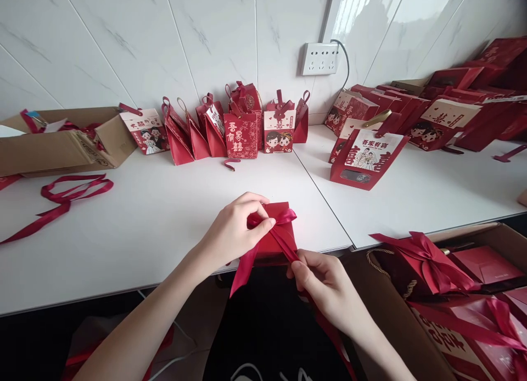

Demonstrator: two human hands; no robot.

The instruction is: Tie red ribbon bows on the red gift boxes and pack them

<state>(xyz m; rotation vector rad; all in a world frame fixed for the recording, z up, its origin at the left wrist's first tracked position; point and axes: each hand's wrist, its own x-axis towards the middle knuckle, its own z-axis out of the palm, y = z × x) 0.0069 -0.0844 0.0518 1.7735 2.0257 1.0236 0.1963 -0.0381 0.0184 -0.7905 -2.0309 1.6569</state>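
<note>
A small red gift box (pixel 279 209) lies near the table's front edge, with a crimson satin ribbon (pixel 246 270) tied in a bow on its top. My left hand (pixel 242 222) is closed over the bow, thumb and fingers pinching the ribbon at the knot. One tail hangs down over the box's front left side. My right hand (pixel 319 274) grips the other tail at the box's front right corner, and that tail runs taut from the knot. Part of the bow is hidden behind my left fingers.
Several decorated red gift boxes (pixel 242 134) stand along the wall. A cardboard box (pixel 53 150) and a loose ribbon (pixel 74 191) are at left. Another red box (pixel 366 158) and piled boxes stand right. Below the table edge, a carton (pixel 508 238) holds ribboned boxes.
</note>
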